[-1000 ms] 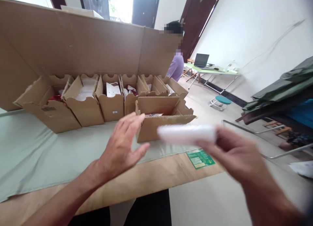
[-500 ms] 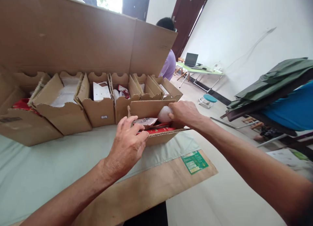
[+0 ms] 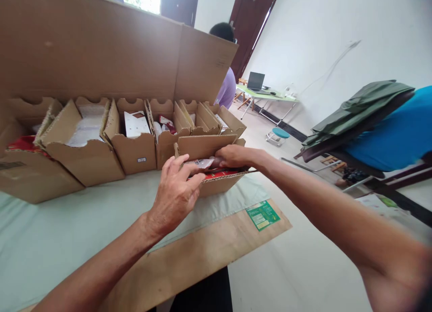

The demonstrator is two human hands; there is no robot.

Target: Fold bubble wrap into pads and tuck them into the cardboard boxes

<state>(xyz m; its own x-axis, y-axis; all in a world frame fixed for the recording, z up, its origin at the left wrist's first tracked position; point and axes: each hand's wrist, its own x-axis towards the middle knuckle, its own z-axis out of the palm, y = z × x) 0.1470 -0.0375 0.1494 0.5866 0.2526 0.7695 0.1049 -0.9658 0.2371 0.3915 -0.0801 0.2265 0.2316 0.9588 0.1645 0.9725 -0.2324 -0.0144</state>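
Note:
An open cardboard box [image 3: 219, 189] stands near the right edge of the table. Inside it lie a clear plastic packet [image 3: 201, 164] and something red with a printed surface [image 3: 221, 173]. My left hand [image 3: 175, 192] is at the box's left end, fingers apart and bent over the rim, the thumb near the front wall. My right hand [image 3: 232, 156] reaches down into the right half of the box beside the packet. Its fingers are curled and partly hidden, and what they hold cannot be made out. The white bubble-wrapped ball does not show.
Several cardboard bins [image 3: 133, 154] with packed goods stand in a row behind, before a tall cardboard panel [image 3: 111, 55]. A light green cloth [image 3: 111, 213] covers the wooden tabletop [image 3: 202, 253]. A person in purple [image 3: 227, 89] sits beyond; a draped chair [image 3: 361, 109] stands right.
My right hand has moved down and left into the box, and the white bubble-wrapped ball has gone out of sight. My left hand stays at the box's left end. The view has shifted slightly.

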